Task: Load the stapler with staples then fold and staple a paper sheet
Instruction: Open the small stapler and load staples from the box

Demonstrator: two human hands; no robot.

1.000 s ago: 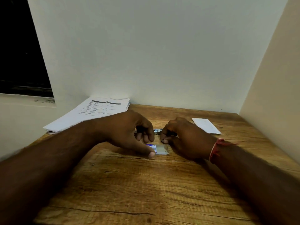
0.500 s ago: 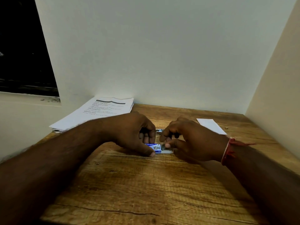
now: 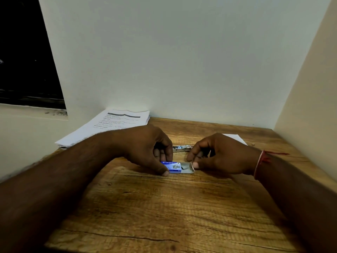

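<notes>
A small blue staple box (image 3: 174, 167) lies on the wooden table (image 3: 164, 207) between my hands. My left hand (image 3: 147, 148) grips its blue sleeve between thumb and fingers. Its inner tray (image 3: 187, 168) sticks out to the right, with grey staples showing inside. My right hand (image 3: 217, 156) pinches the tray's end flap with the thumb against it. The metal stapler (image 3: 181, 148) lies just behind, partly hidden by both hands. A small white paper sheet (image 3: 236, 138) lies behind my right hand.
A stack of printed papers (image 3: 113, 125) sits at the table's back left corner. White walls close the table at the back and right. A dark window (image 3: 23, 52) is at the left. A red thread band is on my right wrist.
My right hand has pulled the inner tray out of the blue sleeve to the right, so the staples now show. My left hand stays on the sleeve.
</notes>
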